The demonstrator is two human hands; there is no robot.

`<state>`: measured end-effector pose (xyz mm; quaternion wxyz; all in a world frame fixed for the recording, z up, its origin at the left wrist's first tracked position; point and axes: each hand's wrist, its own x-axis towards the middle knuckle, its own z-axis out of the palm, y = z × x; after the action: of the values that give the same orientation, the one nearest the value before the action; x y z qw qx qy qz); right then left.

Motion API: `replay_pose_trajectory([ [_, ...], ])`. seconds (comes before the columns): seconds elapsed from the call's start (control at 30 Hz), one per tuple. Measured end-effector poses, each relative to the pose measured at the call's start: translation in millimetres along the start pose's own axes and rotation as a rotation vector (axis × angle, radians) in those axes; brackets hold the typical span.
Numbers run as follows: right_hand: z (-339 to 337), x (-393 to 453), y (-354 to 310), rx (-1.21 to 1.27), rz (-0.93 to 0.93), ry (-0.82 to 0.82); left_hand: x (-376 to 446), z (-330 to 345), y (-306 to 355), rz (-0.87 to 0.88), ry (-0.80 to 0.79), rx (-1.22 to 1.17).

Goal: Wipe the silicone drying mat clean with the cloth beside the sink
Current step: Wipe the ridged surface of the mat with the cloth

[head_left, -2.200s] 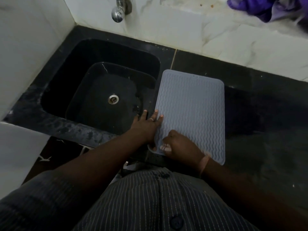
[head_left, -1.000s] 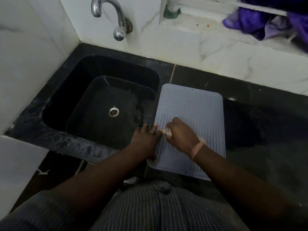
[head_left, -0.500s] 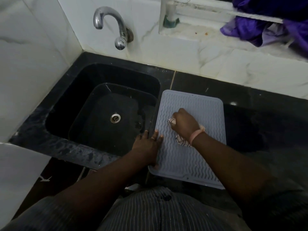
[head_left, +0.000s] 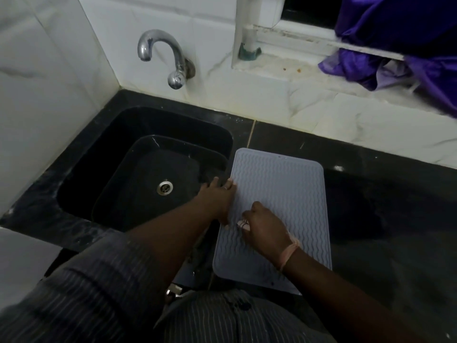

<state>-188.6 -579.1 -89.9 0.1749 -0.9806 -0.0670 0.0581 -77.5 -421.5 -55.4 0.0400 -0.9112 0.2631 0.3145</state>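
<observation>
A grey silicone drying mat [head_left: 284,191] with wavy ridges lies on the black counter just right of the sink. My right hand [head_left: 264,231] is curled round a small bunched cloth [head_left: 243,224] and presses it on the mat's near left part; only a pale scrap of the cloth shows under the fingers. My left hand [head_left: 217,198] lies flat with straight fingers on the mat's left edge, holding it down beside the sink rim.
The black sink [head_left: 138,174] with a metal drain [head_left: 164,187] is at the left, a chrome tap [head_left: 173,60] above it. White tiled walls stand behind and to the left. Purple fabric [head_left: 395,45] hangs at the upper right over a window ledge.
My right hand has drawn the cloth back toward me across the mat, from the middle to the near left part. The left hand stays on the mat's left edge.
</observation>
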Motion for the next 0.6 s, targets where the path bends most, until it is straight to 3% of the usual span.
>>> replay_pose_trajectory([
  [0.47, -34.7, 98.0, 27.3, -0.066, 0.105, 0.085, 6.7, -6.0, 7.4, -0.03, 0.001, 0.171],
  [0.6, -24.3, 75.2, 21.5, 0.013, 0.041, 0.048, 20.5, -32.0, 20.2, -0.072, 0.197, 0.131],
])
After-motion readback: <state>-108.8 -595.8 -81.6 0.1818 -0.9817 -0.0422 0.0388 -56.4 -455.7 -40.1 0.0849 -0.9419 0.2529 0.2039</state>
